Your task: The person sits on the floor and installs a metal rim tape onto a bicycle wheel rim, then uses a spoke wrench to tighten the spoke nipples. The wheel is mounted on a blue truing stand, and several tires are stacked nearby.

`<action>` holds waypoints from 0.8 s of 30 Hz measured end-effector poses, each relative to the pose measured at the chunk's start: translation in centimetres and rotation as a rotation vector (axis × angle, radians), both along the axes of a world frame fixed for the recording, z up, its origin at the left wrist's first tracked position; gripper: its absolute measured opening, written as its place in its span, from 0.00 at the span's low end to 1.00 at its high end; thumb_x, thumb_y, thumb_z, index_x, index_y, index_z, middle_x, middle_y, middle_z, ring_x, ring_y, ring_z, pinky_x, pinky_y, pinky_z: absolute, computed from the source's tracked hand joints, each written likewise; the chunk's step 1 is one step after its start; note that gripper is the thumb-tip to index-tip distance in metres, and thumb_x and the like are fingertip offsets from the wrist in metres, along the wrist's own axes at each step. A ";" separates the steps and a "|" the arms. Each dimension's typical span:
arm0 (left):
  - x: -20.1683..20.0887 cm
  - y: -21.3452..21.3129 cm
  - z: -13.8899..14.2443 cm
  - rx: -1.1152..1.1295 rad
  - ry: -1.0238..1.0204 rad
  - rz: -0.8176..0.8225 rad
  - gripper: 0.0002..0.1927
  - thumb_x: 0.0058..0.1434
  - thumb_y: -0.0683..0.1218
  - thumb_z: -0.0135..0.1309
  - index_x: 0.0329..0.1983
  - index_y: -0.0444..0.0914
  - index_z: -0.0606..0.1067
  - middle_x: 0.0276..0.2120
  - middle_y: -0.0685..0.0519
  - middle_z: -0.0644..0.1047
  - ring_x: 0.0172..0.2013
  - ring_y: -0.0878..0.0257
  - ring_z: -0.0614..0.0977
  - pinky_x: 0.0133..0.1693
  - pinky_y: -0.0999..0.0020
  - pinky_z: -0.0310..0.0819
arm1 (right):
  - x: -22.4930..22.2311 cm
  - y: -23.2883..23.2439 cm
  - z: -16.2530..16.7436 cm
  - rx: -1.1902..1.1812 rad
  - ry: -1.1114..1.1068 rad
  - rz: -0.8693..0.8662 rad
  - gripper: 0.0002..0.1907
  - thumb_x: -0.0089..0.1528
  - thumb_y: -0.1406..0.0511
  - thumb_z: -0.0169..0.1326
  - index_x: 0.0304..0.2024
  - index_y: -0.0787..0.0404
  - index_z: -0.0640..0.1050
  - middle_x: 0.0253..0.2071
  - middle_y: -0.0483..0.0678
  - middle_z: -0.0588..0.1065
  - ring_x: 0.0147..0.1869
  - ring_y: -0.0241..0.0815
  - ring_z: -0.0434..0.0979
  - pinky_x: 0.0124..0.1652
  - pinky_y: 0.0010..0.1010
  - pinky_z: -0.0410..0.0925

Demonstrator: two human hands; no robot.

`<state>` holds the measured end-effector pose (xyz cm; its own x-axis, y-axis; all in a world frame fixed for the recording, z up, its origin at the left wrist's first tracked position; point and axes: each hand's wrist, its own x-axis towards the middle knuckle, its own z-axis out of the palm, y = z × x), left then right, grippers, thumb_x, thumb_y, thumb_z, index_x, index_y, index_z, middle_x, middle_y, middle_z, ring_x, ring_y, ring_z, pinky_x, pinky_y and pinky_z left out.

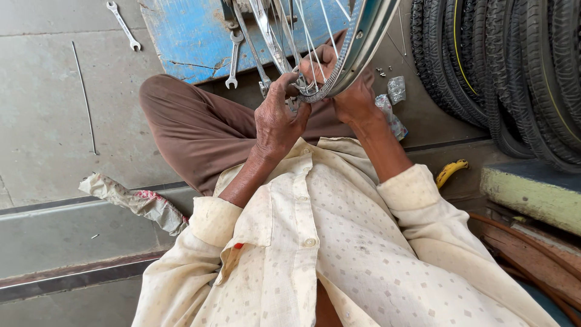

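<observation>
Wheel rim in both hands

Rim (357, 42) gripped from behind by right hand (354, 100); left hand (278, 118) pinches small tool (301, 82) at spokes (302, 33). Wrench (233, 57) just beyond left fingertips; tyres (514, 66) well right of fingers

One bicycle wheel rim (357, 42), two spanners (123, 24) (233, 57), about five stacked tyres (502, 66), one loose spoke (85, 97), two small plastic bags (396, 89) (390, 118), one crumpled paper (136, 200)

Both hands (315, 100) on wheel rim (357, 45) (perhaps gripping spokes (308, 36))
</observation>
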<state>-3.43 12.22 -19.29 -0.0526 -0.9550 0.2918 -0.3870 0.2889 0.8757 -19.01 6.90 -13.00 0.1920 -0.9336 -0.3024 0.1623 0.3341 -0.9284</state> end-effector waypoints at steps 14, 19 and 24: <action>0.2 -2.2 12.9 -0.111 0.102 -0.245 0.15 0.62 0.38 0.63 0.53 0.36 0.78 0.42 0.48 0.79 0.38 0.61 0.84 0.39 0.68 0.81 | -4.2 0.9 5.2 -0.138 -0.522 -0.479 0.10 0.71 0.64 0.52 0.48 0.67 0.76 0.36 0.48 0.75 0.37 0.38 0.76 0.36 0.27 0.72; 2.2 -6.1 18.5 -0.268 0.156 -0.456 0.17 0.68 0.33 0.56 0.60 0.33 0.76 0.44 0.48 0.77 0.40 0.58 0.82 0.41 0.66 0.77 | -4.4 4.0 10.7 -0.375 -0.375 -0.356 0.07 0.74 0.67 0.58 0.42 0.63 0.75 0.33 0.47 0.75 0.29 0.31 0.69 0.25 0.22 0.63; 2.6 -8.5 21.1 -0.480 0.055 -0.422 0.16 0.69 0.34 0.62 0.58 0.35 0.76 0.46 0.48 0.75 0.41 0.57 0.80 0.40 0.65 0.75 | -2.8 5.3 16.8 -1.139 0.867 -0.284 0.09 0.70 0.72 0.61 0.50 0.64 0.75 0.39 0.50 0.76 0.33 0.36 0.72 0.28 0.27 0.65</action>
